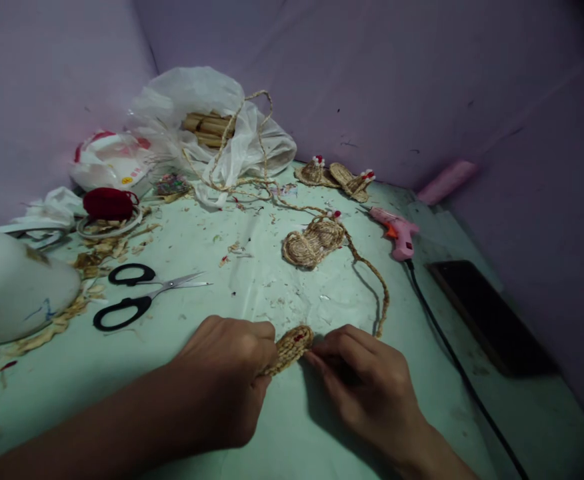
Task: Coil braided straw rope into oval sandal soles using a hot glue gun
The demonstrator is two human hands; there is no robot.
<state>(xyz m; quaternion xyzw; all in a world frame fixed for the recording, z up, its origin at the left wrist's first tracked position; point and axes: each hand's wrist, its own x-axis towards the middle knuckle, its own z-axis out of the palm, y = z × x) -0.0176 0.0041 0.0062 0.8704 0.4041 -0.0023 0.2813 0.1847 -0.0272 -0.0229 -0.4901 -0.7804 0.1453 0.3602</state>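
Note:
A small woven straw piece lies on the pale green table cover between my hands. My left hand is closed in a fist around its near end. My right hand has its fingers curled and pinches the piece's far end, where a braided straw cord leads off. That cord runs back to a finished straw sandal in the middle of the table.
Black-handled scissors lie left of centre. A pink glue gun with a black cable sits to the right, beside a dark phone. More straw sandals, plastic bags, a red ball and a white bowl crowd the back and left.

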